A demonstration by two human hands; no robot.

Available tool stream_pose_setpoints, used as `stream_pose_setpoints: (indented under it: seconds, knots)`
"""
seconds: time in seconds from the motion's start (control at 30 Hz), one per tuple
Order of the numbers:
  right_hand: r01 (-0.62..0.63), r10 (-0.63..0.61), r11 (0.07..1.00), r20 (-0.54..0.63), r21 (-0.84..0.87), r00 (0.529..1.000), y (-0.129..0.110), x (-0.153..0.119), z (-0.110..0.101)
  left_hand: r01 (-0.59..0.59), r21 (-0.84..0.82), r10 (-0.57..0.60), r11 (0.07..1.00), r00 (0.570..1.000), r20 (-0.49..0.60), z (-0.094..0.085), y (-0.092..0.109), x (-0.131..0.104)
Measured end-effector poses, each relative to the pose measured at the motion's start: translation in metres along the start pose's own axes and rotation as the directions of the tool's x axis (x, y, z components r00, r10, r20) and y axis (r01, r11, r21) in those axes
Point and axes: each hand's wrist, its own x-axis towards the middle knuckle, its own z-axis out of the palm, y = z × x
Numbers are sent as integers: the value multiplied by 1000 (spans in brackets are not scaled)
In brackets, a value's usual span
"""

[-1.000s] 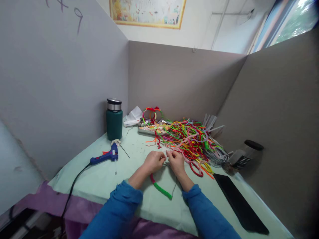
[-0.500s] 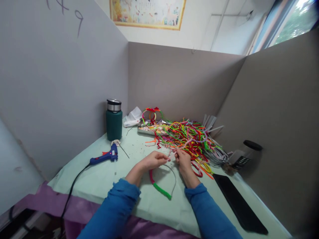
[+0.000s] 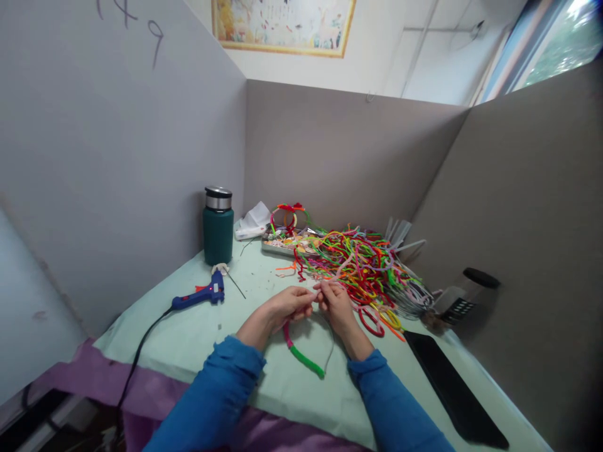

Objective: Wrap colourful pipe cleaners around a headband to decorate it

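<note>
A pale pink pipe cleaner [image 3: 343, 269] rises from between my fingertips towards the heap behind. My left hand [image 3: 293, 304] pinches at it with thumb and forefinger. Fingertips nearly touching the left ones, my right hand [image 3: 335, 303] is closed on the same pipe cleaner, most of which my fingers cover. Just below both hands a thin headband [image 3: 306, 361] lies on the table, one side wrapped in green and pink fuzzy pipe cleaner, the other side bare grey. Its top is partly hidden by my hands.
A heap of coloured pipe cleaners [image 3: 362, 257] spreads behind my hands, beside a metal tray [image 3: 287, 250] of small pieces. At left are a blue glue gun [image 3: 200, 296] with a cord and a green bottle [image 3: 218, 232]. A black flat object [image 3: 452, 386] and a clear jar [image 3: 459, 298] are right.
My right hand has moved left, bringing the fingertips of both hands together around the pink pipe cleaner. The view has shifted slightly; the headband stays on the table.
</note>
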Motion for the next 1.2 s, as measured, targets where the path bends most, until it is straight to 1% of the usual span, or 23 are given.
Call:
stream_pose_setpoints:
  seconds: [0.1,0.2,0.3,0.4,0.47,0.53,0.6,0.67,0.73,0.8,0.87,0.93,0.97,1.0,1.07,1.13,1.2]
  knots:
    - [-11,12,999,-18,53,1000,0,1,1,46,50,-43,998,997,-56,-1,-2,2]
    - [-3,19,987,-96,162,995,-3,4,-7,78,46,-76,996,997,-34,-4,-3,2]
    - [4,27,972,-130,237,991,-8,6,-16,67,-2,-67,998,996,51,-8,-2,0]
    - [-31,54,954,-67,298,996,-12,5,-19,53,-82,-39,995,985,168,-13,-1,-2]
    - [-50,58,944,-14,326,998,-15,3,-20,78,-138,-43,987,970,238,-16,-1,-3]
    - [-48,46,946,13,320,999,-17,1,-20,114,-177,-60,978,956,286,-18,0,-4]
    - [-29,29,962,5,270,1000,-17,1,-21,145,-191,-80,971,946,314,-18,1,-5]
    - [1,6,983,-38,186,999,-15,2,-21,158,-179,-95,971,944,317,-16,2,-5]
    - [44,-35,996,-111,81,993,-11,5,-21,146,-157,-96,977,952,291,-13,3,-6]
    - [100,-112,993,-203,-69,973,-7,6,-21,116,-137,-79,984,965,252,-9,4,-7]
    - [148,-227,949,-278,-280,933,-4,7,-19,82,-112,-55,990,974,219,-5,4,-7]
    - [175,-347,868,-316,-464,883,-2,6,-17,74,-60,-59,995,974,219,-3,4,-7]
    - [180,-381,839,-320,-513,867,-2,7,-17,80,-30,-71,996,973,221,-2,4,-7]
    - [181,-389,833,-322,-523,863,-1,7,-17,92,-4,-89,996,971,221,-2,3,-7]
    - [164,-324,887,-327,-432,888,-1,10,-19,123,20,-124,992,973,195,-3,3,-5]
    - [138,-221,958,-342,-250,913,-2,13,-25,142,16,-143,990,979,142,-5,3,-4]
    - [149,-170,985,-382,-85,909,-4,17,-33,149,9,-149,989,983,107,-7,3,-3]
